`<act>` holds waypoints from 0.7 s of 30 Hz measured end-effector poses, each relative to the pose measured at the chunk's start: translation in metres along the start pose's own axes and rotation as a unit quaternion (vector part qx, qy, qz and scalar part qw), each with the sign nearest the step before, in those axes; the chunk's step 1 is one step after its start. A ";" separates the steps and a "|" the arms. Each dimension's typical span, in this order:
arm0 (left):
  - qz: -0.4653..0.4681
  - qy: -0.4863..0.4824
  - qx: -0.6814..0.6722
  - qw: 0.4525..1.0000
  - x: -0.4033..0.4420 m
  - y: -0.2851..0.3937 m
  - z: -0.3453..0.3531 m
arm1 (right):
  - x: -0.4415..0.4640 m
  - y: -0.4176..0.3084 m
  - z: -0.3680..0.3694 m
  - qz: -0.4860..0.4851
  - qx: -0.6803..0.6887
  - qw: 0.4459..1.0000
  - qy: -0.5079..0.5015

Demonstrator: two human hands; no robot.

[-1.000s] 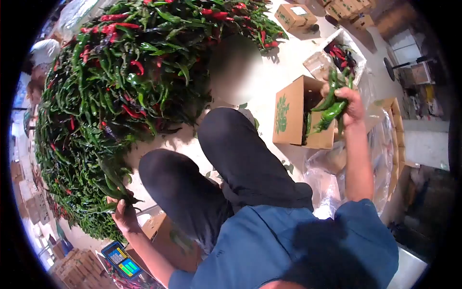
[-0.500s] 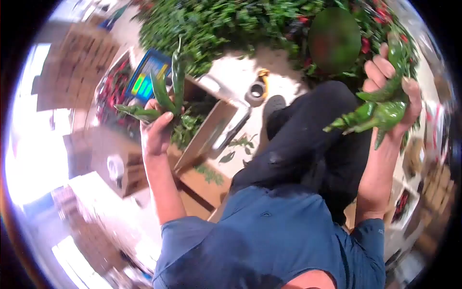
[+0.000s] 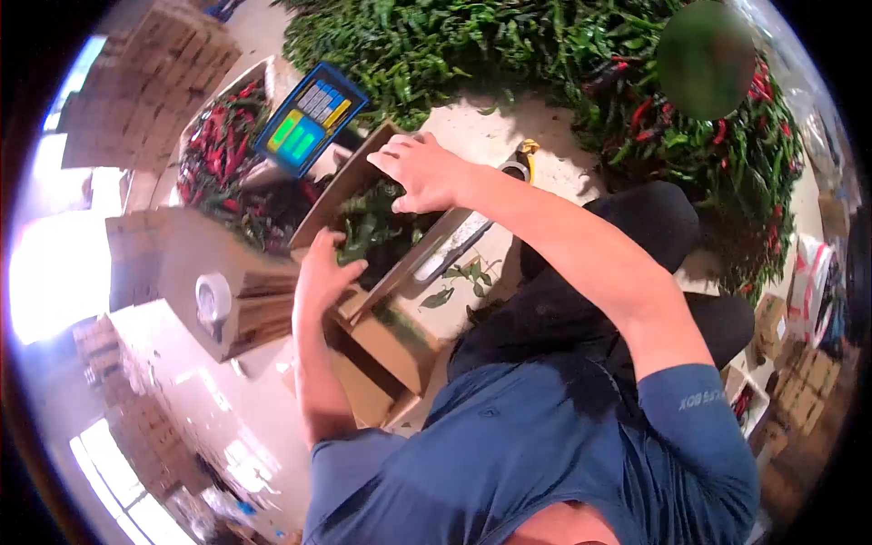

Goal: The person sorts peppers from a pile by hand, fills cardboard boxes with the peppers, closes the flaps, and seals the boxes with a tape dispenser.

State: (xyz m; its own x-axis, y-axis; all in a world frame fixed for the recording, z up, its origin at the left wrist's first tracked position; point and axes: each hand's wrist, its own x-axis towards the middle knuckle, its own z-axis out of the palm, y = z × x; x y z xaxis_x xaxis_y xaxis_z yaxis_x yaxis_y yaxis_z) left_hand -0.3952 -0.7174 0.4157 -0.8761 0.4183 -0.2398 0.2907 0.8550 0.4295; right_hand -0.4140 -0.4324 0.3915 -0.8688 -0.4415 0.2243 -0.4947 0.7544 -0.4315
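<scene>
An open cardboard box (image 3: 411,265) with green peppers (image 3: 374,225) inside stands left of my knees. My left hand (image 3: 325,272) is at the box's near left side, fingers apart, beside the peppers. Over the far end of the same box, my right hand (image 3: 418,174) spreads its fingers above the peppers and holds nothing. A blue scale display (image 3: 312,118) with a lit green screen stands just beyond the box.
A large heap of green and red peppers (image 3: 436,54) spans the far side. Red peppers fill a container (image 3: 218,154) at the left. A tape roll (image 3: 213,297) lies on a carton (image 3: 163,259). Another tape roll (image 3: 516,171) is on the floor beside a few loose leaves (image 3: 472,272).
The view has swung left. Both hands held green peppers before; they have let them go and are now at the box. My right arm has come across from the right.
</scene>
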 end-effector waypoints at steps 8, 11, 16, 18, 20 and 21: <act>0.017 0.090 -0.141 0.986 0.026 0.065 0.003 | -0.182 0.086 -0.239 0.289 0.062 0.952 0.076; 0.091 0.032 -0.218 0.971 0.051 0.145 0.018 | -0.306 0.142 -0.288 0.451 0.032 0.888 0.084; 0.107 -0.171 -0.358 0.912 0.117 0.285 0.112 | -0.501 0.192 -0.219 0.659 0.145 0.738 0.022; 0.084 -0.252 -0.341 0.902 0.146 0.320 0.161 | -0.581 0.222 -0.128 0.672 0.167 0.721 0.035; -0.008 -0.342 -0.378 0.860 0.172 0.334 0.218 | -0.598 0.214 -0.077 0.741 0.288 0.599 0.094; -0.017 -0.384 -0.372 0.845 0.182 0.330 0.252 | -0.630 0.231 -0.024 0.760 0.232 0.592 0.132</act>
State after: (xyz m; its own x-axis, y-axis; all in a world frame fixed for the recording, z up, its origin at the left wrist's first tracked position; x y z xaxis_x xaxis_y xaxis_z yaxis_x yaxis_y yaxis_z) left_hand -0.3622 -0.2817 0.2945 -0.2870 0.7180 -0.6341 -0.3019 0.5605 0.7712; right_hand 0.0191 0.0316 0.1719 -0.3060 0.7148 -0.6288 0.8695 -0.0592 -0.4904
